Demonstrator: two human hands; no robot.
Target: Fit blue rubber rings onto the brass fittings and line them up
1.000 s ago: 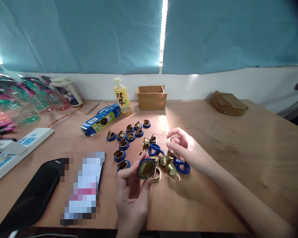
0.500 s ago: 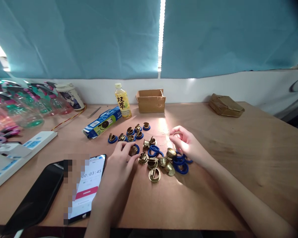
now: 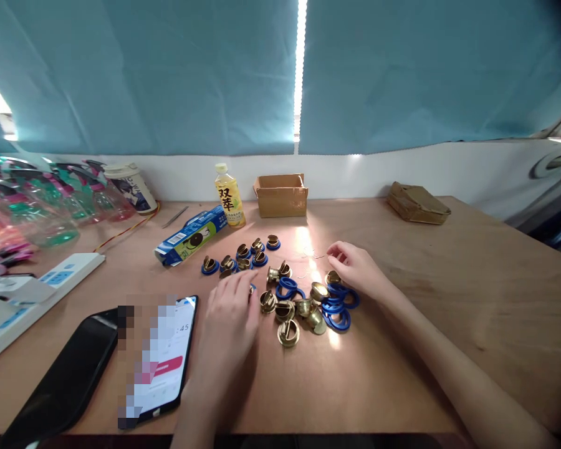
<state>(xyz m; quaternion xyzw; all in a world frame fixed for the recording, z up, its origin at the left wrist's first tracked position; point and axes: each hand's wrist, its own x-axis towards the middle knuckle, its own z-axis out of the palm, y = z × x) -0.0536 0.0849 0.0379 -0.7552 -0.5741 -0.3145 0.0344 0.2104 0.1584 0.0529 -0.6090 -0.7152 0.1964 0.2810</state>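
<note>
Brass caps [image 3: 287, 310] and blue rings [image 3: 337, 310] are heaped at the centre of a wooden table [image 3: 449, 299].
The left hand [image 3: 231, 312] is laid palm down left of the heap, its fingertips covering a ringed cap [image 3: 252, 288]; whether it is gripped cannot be told. The right hand [image 3: 355, 268] is rested, loosely curled and empty, against the blue rings. A phone [image 3: 166, 358] is seen lower left.

The left hand [image 3: 231, 312] is laid palm-down on the wooden table [image 3: 449, 299] beside round brass caps [image 3: 287, 332]; blue rubber rings [image 3: 336, 319] are touched by the right hand [image 3: 358, 268]
</note>
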